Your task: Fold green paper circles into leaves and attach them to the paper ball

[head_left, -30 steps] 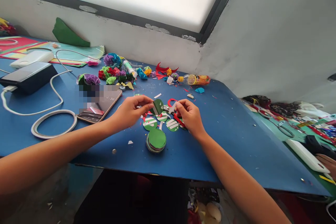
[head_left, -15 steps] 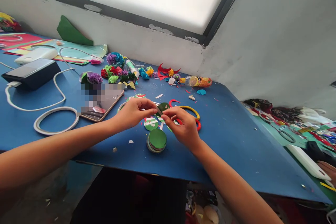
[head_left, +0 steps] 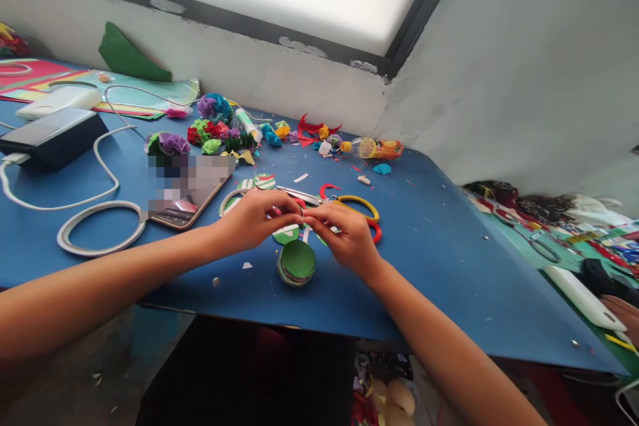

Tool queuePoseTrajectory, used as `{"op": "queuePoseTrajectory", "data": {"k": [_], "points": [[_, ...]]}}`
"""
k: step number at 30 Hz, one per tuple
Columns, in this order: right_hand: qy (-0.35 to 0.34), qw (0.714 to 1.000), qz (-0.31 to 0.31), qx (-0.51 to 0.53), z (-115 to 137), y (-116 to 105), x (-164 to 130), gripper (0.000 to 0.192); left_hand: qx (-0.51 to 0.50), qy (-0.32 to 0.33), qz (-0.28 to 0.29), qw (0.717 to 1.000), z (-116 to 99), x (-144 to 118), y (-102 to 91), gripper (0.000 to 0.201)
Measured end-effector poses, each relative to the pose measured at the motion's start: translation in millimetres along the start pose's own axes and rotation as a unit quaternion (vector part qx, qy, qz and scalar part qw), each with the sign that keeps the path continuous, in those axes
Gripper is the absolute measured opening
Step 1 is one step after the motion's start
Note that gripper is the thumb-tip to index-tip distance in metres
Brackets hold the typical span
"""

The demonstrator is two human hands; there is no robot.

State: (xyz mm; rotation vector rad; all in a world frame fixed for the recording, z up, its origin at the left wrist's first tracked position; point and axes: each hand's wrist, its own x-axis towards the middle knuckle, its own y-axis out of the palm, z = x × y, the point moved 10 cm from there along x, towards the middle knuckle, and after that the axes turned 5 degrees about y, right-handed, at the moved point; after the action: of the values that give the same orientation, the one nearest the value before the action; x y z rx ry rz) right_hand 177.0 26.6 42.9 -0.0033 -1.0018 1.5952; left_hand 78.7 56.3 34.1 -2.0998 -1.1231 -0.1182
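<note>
My left hand [head_left: 264, 218] and my right hand [head_left: 348, 237] meet fingertip to fingertip above the blue table, both closed in a pinch. Between them is a green paper circle, now almost wholly hidden by the fingers. Just below, toward the table's near edge, stands a stack of green paper circles [head_left: 298, 259]. Scissors with yellow and red handles [head_left: 375, 233] lie behind and beside my right hand, partly covered by it. Under and behind the hands are green-and-white striped paper circles [head_left: 285, 234].
On the left lie a phone [head_left: 200, 193], a roll of tape [head_left: 64, 233] and a black box [head_left: 54, 136] with a white cable. Along the back are ruffled paper flowers [head_left: 214, 108], a glue stick [head_left: 247, 124] and a bottle [head_left: 379, 148]. Paper scraps dot the blue table [head_left: 439, 266].
The green paper circle showed between my fingers before; now the fingertips have come together and cover it. The hands stay in nearly the same place, and the view has shifted slightly.
</note>
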Motion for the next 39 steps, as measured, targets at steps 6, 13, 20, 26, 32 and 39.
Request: {"op": "queuePoseTrajectory", "data": {"k": [6,13,20,26,32,39], "points": [[-0.004,1.0,0.026,0.016,-1.8,3.2,-0.4,0.013,0.105,0.101,0.023,0.989,-19.1,-3.1,3.9,0.015],[-0.007,0.999,0.047,-0.003,-1.0,7.5,-0.7,0.014,0.099,0.103,0.028,0.989,-19.8,-3.0,5.0,0.013],[0.018,1.0,0.019,0.014,-0.8,4.3,0.5,0.013,0.065,0.07,0.014,0.995,-16.8,-1.2,3.2,0.011],[0.134,0.988,-0.069,0.035,-26.5,-18.9,1.2,0.015,-0.084,-0.061,-0.037,0.994,6.7,-1.1,-4.7,0.017],[0.21,0.971,-0.107,0.034,-67.3,-42.2,0.6,0.023,-0.165,-0.107,-0.096,0.976,16.9,-0.4,-17.5,0.022],[0.225,0.961,-0.037,0.158,-72.5,-16.2,4.0,0.033,-0.222,-0.141,-0.083,0.961,22.2,-1.4,-10.9,0.023]]}}
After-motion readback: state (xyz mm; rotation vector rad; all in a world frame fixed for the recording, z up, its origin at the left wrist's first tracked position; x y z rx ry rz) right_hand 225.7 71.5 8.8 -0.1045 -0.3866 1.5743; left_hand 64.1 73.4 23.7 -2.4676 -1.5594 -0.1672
